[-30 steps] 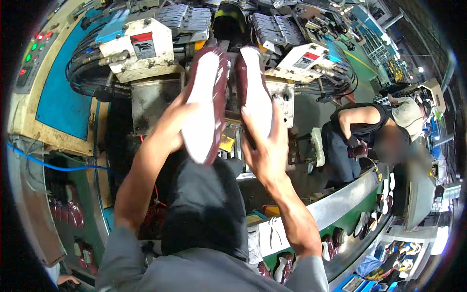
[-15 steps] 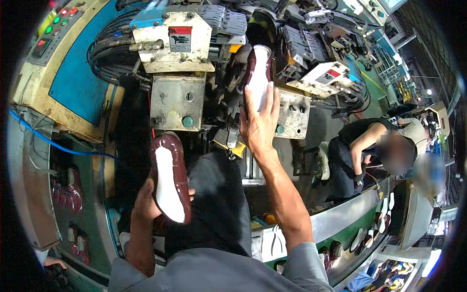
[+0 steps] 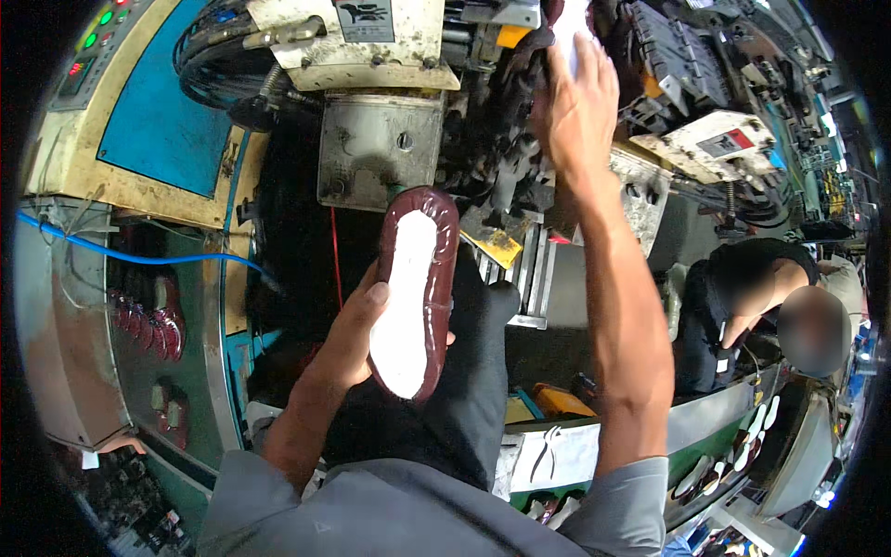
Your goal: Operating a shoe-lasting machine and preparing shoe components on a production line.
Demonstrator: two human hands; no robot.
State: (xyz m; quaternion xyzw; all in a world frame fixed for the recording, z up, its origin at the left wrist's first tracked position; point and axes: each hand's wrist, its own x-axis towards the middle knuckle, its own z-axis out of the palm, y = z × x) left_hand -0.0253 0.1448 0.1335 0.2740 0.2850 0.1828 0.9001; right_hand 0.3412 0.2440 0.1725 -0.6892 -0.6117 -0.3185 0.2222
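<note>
My left hand holds a glossy maroon shoe from its left side, with the white sole facing up and the rounded end pointing away from me. Thumb and fingers wrap the shoe's edges above my lap. My right hand reaches into the machine at the top of the picture. Its fingers lie over the near end of a second maroon shoe, also white sole up. The far part of that shoe is cut off by the picture's edge, and my hand hides its near end.
Greasy clamp units flank the second shoe. Below the left one is a metal box. A blue hose crosses at left, beside racked maroon shoes. Pliers lie on a pale sheet at lower right. A bent-over person works at right.
The view has shifted, so the machine sits higher and further right. The shoe in my left hand has turned, its far end now leaning right. My right hand stays at the second shoe.
</note>
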